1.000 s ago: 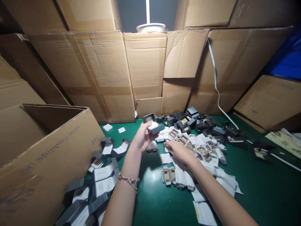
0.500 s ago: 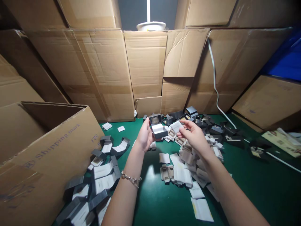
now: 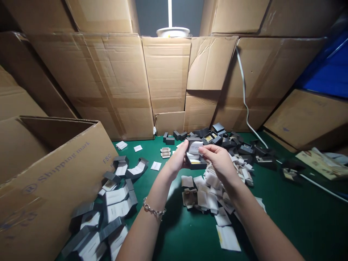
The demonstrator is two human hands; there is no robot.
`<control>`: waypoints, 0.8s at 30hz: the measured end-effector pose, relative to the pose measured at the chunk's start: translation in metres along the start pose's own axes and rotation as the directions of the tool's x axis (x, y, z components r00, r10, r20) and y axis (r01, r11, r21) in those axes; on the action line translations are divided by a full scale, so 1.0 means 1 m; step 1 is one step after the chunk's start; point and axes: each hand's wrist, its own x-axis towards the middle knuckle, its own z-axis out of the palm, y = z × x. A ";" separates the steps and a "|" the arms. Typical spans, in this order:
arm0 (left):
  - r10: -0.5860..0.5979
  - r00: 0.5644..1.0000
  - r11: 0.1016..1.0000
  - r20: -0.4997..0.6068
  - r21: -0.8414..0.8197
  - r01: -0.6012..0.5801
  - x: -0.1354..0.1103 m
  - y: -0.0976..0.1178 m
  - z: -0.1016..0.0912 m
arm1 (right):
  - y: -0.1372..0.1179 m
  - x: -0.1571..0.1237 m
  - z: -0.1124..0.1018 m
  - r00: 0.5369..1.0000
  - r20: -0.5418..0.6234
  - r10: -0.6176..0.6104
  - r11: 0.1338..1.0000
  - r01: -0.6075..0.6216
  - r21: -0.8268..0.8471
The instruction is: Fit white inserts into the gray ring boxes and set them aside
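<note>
In my left hand (image 3: 178,159) is a small dark hinged box (image 3: 198,166), its lid up and pale padding inside. My right hand (image 3: 217,156) pinches a white printed square pad (image 3: 195,147) by its right edge, against the inside of the raised lid. Below my hands lies a heap of white pads and folded card inserts (image 3: 206,199). Behind and to the right of them is a pile of dark small boxes (image 3: 236,141). To the left, more dark boxes (image 3: 119,203) stand open, with white inside.
A large open carton (image 3: 67,181) stands at the left. Stacked cartons (image 3: 116,83) wall off the back. A white cable (image 3: 244,90) runs down onto the green table (image 3: 185,239). One card insert (image 3: 165,152) and a white square (image 3: 156,166) lie left of my hands.
My left hand has brought the open box to the right and slightly lower. My right hand has moved the white pad from beside the box to its raised lid.
</note>
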 end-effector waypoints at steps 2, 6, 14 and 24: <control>0.068 0.998 0.995 -0.014 0.070 -0.066 -0.002 -0.001 0.003 | -0.001 -0.003 0.002 0.999 -0.027 -0.027 1.000 0.026 -0.014; 0.202 0.979 0.963 -0.012 0.185 -0.196 -0.003 -0.003 0.003 | 0.002 -0.004 0.006 0.983 -0.133 -0.124 0.985 0.105 -0.137; 0.286 0.957 0.905 0.043 0.316 -0.284 0.002 -0.008 0.000 | 0.005 -0.005 0.003 0.979 0.047 -0.197 0.932 0.202 -0.301; 0.543 0.808 0.825 -0.231 0.329 -0.460 0.019 -0.004 -0.026 | 0.012 0.000 -0.001 0.982 0.138 -0.133 0.810 0.188 -0.556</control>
